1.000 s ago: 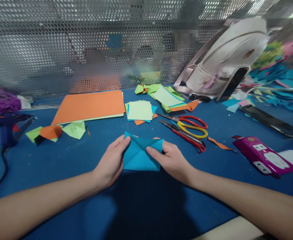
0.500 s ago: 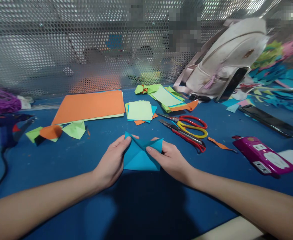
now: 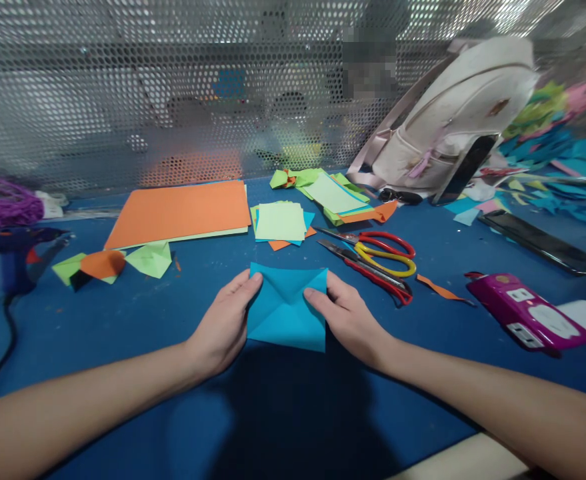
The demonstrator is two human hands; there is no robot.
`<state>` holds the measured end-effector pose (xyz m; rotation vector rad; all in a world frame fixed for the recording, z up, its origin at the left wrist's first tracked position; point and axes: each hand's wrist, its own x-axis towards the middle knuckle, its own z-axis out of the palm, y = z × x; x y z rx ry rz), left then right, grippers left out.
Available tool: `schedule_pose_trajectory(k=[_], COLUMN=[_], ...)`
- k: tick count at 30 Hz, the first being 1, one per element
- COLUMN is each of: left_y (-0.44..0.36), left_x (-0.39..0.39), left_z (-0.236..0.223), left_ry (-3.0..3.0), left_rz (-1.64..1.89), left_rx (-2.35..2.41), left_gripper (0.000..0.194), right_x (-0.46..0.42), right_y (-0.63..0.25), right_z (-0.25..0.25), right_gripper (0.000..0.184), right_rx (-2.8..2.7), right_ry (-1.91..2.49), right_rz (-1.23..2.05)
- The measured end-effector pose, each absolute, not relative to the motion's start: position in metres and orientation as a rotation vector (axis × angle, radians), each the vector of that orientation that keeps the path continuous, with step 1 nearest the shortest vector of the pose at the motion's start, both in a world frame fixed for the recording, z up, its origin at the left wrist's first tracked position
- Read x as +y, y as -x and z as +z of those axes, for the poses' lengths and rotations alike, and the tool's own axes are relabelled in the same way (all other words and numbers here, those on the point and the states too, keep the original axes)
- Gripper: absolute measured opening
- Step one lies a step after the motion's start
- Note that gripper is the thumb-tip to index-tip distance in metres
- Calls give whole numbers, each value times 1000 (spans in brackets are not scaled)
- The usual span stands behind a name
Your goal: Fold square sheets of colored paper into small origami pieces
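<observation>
A creased square of blue paper (image 3: 287, 317) is held up in front of me, nearly flat, with fold lines crossing its middle. My left hand (image 3: 230, 313) grips its left edge, thumb on the front and fingers behind. On the opposite edge, my right hand (image 3: 345, 310) pinches the paper the same way, its thumb resting on the front face. The fingertips behind the sheet are hidden. Just beyond the paper lies a stack of small green, blue and orange paper squares (image 3: 279, 221).
Right of the stack lie scissors (image 3: 387, 257) and a red-handled cutting tool (image 3: 373, 270). Orange sheets (image 3: 183, 210) and folded green pieces (image 3: 150, 259) lie left, near a glue gun (image 3: 15, 257). A backpack (image 3: 453, 113), phone (image 3: 543, 240) and purple power strip (image 3: 533, 310) occupy the right.
The blue paper's top edge, bent inward before, has straightened out and the sheet is flatter. My right thumb and hand have shifted slightly to the right.
</observation>
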<state>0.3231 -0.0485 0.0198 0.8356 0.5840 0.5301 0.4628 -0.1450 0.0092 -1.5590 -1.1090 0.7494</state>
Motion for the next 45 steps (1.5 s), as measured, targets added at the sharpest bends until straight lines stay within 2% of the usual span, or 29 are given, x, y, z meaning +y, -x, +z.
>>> schedule_pose_trajectory(k=[19, 29, 38, 45], left_y=[-320, -318, -318, -319], left_x=[-49, -49, -49, -48], left_z=[19, 17, 20, 21], left_ry=[-984, -1031, -1139, -1247], left_rz=[528, 533, 507, 530], left_rx=[671, 658, 671, 622], left_gripper=[18, 17, 19, 20], right_x=[-145, -147, -144, -144], right_y=[-462, -463, -460, -461], right_z=[8, 9, 8, 12], right_gripper=[24, 23, 22, 19], right_rx=[-1100, -1088, -980, -1049], right_ry=[1621, 1600, 1530, 1531], right_rz=[669, 592, 649, 536])
